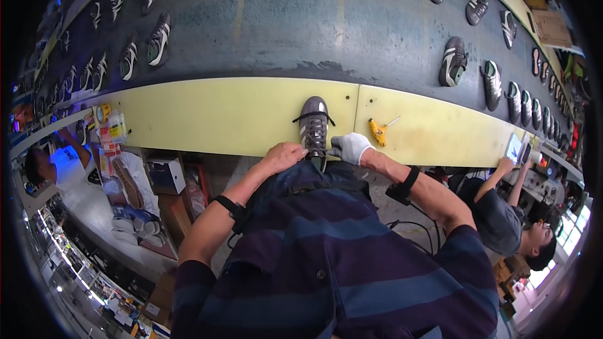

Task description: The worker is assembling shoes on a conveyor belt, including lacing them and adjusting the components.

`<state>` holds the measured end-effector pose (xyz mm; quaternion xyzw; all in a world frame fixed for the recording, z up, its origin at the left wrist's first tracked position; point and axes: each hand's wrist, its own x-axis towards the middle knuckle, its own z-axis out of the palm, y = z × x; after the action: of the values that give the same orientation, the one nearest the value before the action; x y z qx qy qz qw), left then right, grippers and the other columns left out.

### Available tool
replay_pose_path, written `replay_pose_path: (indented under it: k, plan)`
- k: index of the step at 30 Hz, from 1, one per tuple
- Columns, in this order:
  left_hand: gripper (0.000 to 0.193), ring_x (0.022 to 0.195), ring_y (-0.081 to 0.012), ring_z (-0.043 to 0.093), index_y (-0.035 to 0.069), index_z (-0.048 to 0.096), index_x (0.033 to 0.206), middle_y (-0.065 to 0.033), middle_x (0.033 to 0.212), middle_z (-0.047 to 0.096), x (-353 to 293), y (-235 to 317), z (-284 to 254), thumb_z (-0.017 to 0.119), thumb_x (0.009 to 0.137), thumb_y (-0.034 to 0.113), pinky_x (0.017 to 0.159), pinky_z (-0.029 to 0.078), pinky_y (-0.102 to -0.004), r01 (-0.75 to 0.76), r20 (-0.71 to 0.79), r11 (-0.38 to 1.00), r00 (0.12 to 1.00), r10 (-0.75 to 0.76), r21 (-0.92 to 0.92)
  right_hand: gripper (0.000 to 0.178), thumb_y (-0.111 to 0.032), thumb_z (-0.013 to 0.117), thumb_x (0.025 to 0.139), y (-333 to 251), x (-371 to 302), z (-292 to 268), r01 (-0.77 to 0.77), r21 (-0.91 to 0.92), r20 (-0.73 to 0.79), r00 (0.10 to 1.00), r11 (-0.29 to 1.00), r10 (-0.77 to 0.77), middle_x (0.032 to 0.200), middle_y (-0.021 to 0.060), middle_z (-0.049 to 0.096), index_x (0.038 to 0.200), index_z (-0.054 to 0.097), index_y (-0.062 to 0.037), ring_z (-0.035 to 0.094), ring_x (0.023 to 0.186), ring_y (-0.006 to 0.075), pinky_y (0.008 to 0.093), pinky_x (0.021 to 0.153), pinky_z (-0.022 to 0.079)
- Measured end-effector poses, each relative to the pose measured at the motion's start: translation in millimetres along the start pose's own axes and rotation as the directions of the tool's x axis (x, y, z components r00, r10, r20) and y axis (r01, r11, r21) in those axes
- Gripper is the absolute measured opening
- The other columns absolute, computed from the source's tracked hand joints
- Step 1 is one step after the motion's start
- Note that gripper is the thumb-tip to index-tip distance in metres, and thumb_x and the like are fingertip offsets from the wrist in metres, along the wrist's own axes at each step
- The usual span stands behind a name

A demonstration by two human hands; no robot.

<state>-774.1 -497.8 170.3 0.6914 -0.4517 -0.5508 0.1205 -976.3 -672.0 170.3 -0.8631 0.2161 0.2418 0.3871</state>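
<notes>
A grey sneaker with pale side stripes rests on the yellow ledge in front of me, toe pointing away. Across its toe lies a dark lace loop, and the laces run up the tongue toward my body. My left hand, bare, pinches a lace end beside the shoe's opening. On the other side, my right hand in a white glove has its fingers closed on the lace too. The fingertips are small in view, so the exact grip is hard to make out. To the right lies a yellow-handled tool with a thin metal shaft.
Beyond the yellow ledge runs a dark conveyor belt carrying many sneakers, such as one at right and one at left. A tape roll sits at the ledge's left. Co-workers are at both sides.
</notes>
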Motion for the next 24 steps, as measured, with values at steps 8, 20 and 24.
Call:
replay_pose_path:
  k: [8,20,24]
  plan:
    - [0.036,0.055,-0.009,0.045,0.009,0.056,0.079,0.0001,0.066,0.053,-3,-7,-5,0.056,0.098,0.039,0.052,0.035,-0.0247,0.304,0.255,0.352,0.95,-0.18,-0.885,0.029,-0.033,0.063,0.095,-3,-1,-21,-0.189,0.506,0.127,0.981,0.842,0.144,0.07,0.011,0.068,0.097,0.067,-0.0048,0.068,0.061,0.0211,0.0359,0.056,0.053]
    - [0.06,0.103,-0.0323,0.066,0.0,0.065,0.114,-0.0216,0.11,0.068,-9,4,43,0.078,0.077,0.045,0.09,0.052,-0.0427,-0.126,-0.187,0.922,0.981,0.06,-0.367,0.027,-0.02,0.067,0.08,-16,19,63,-0.332,0.311,0.35,0.911,0.891,0.218,0.085,0.0195,0.073,0.102,0.074,-0.0053,0.073,0.075,0.0304,0.0417,0.069,0.055]
    - [0.084,0.117,-0.0385,0.057,-0.004,0.054,0.127,-0.0262,0.121,0.059,-29,-15,21,0.089,0.064,0.039,0.103,0.045,-0.044,0.077,-0.174,0.963,0.977,-0.124,-0.258,0.034,-0.03,0.07,0.075,-36,44,108,-0.107,0.253,0.335,0.942,0.961,0.017,0.085,0.018,0.073,0.1,0.074,-0.0069,0.071,0.076,0.0303,0.0425,0.069,0.055]
